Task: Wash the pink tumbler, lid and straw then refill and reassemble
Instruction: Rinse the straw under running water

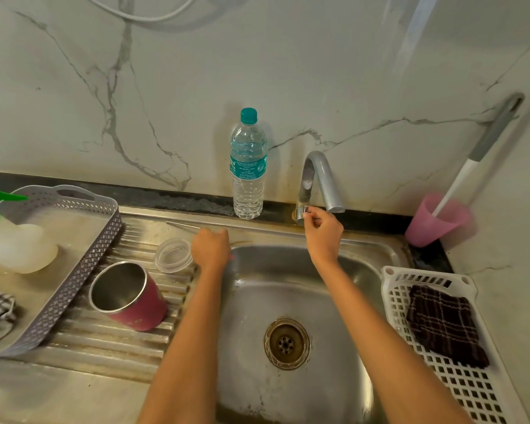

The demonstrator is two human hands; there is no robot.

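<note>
The pink tumbler (135, 301) stands open on the ribbed drainboard left of the basin, its steel inside showing. Its clear lid (173, 254) lies flat just behind it. My left hand (210, 249) is curled at the basin's back left corner around a thin metal straw (181, 226), which sticks out to the left along the sink's rim. A small pink bit shows under that hand. My right hand (322, 228) pinches the small tap handle (302, 212) at the foot of the curved tap (318, 175). No water runs from the spout.
A full water bottle (248, 166) stands against the wall behind the sink (364, 258). A grey tray (83, 270) on the left holds a spray bottle and a cloth. A white basket (392, 301) with a dark cloth lies on the right, behind it a pink cup (435, 224) with a brush.
</note>
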